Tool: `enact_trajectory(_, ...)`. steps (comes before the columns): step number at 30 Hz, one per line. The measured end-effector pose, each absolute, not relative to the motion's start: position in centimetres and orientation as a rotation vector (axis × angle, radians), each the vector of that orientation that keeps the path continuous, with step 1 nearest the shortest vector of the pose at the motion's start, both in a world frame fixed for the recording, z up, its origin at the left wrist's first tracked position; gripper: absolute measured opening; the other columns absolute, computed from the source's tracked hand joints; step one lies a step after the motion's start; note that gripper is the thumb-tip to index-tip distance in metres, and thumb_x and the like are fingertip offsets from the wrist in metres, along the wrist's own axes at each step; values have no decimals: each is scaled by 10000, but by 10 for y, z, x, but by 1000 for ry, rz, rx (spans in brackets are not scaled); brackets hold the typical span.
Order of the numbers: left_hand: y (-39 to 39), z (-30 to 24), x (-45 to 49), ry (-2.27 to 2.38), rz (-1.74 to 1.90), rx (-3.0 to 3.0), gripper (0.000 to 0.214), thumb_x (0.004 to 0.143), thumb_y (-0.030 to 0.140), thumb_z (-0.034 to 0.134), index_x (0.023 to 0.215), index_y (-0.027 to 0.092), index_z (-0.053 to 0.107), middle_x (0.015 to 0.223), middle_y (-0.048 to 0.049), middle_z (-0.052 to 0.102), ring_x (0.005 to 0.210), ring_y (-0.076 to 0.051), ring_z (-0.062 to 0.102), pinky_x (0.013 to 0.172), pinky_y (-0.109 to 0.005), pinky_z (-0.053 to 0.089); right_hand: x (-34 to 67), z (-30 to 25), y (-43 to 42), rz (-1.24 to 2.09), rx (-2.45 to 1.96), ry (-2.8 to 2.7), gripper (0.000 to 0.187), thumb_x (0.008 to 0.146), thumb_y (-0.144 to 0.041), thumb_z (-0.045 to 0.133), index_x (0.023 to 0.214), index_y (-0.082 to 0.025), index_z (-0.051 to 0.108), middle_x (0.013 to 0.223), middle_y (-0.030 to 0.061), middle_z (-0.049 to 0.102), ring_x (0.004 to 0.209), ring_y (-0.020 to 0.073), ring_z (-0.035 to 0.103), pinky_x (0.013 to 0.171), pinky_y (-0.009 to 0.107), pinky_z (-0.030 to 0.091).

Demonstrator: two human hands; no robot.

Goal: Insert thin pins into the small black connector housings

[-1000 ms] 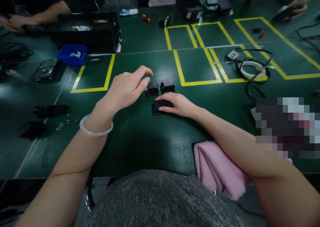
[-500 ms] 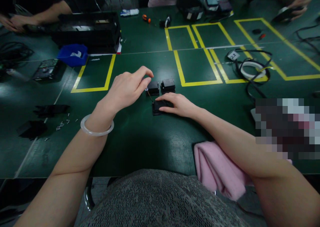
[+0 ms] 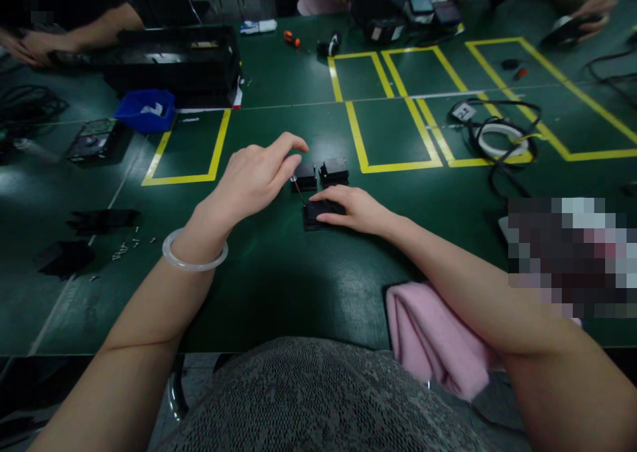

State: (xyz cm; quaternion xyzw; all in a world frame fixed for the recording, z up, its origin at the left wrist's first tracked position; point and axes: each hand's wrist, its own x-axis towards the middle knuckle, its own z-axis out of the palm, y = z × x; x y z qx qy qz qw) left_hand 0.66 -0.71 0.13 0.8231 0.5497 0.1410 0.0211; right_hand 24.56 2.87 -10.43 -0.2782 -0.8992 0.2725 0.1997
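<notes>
My left hand (image 3: 255,178) is closed around a small screwdriver (image 3: 300,193), whose handle is mostly hidden by the fingers. Its thin shaft slants down, with the tip at the left end of a small black plastic block (image 3: 313,226). Thumb and fingers of my right hand (image 3: 359,210) grip that block from the right and hold it against the green table. Just behind it stand two similar black blocks, one on the left (image 3: 305,178) and one on the right (image 3: 335,168), with small screws sticking up from them.
Loose screws (image 3: 122,247) lie at left beside black parts (image 3: 64,256). Farther back are a blue bin (image 3: 145,111) and a long black case (image 3: 169,74). At right lie coiled cables (image 3: 502,140) and a pink cloth (image 3: 432,332). Other people sit across the table.
My left hand and the screwdriver handle have shifted very slightly right. The right hand and block look still. Across the table, a person in pink has moved a hand.
</notes>
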Motion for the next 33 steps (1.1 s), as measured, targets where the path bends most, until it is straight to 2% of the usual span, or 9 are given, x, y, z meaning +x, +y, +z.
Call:
enact_trajectory(8, -8, 1, 6, 1653, 454, 2552, 460, 1079, 337, 350, 1388, 215, 667, 915, -48, 740, 770, -201, 669, 759, -318, 479, 246, -104, 29, 749, -776, -2516, 413, 1020, -446, 665, 1355, -211, 723, 1317, 129, 777, 1196, 321, 710, 1024, 490, 548)
enact_trajectory(14, -7, 1, 7, 1671, 455, 2567, 439, 1087, 359, 381, 1378, 216, 676, 831, -35, 712, 725, -200, 653, 738, -307, 474, 246, -105, 29, 756, -779, -2520, 423, 1020, -446, 666, 1355, -194, 720, 1327, 137, 774, 1209, 324, 706, 1038, 488, 540)
enact_trajectory(24, -8, 2, 8, 1668, 429, 2568, 448, 1086, 329, 357, 1394, 212, 661, 909, -46, 737, 833, -220, 700, 752, -320, 481, 246, -104, 28, 745, -780, -2524, 417, 1027, -445, 658, 1360, -202, 716, 1327, 131, 773, 1208, 320, 703, 1024, 478, 541)
enact_trajectory(33, -6, -1, 8, 1675, 436, 2598, 417, 1106, 356, 393, 1387, 199, 657, 876, -28, 730, 782, -193, 692, 758, -298, 472, 246, -104, 28, 734, -787, -2524, 416, 1021, -432, 668, 1352, -184, 720, 1320, 134, 776, 1210, 325, 708, 1025, 473, 540)
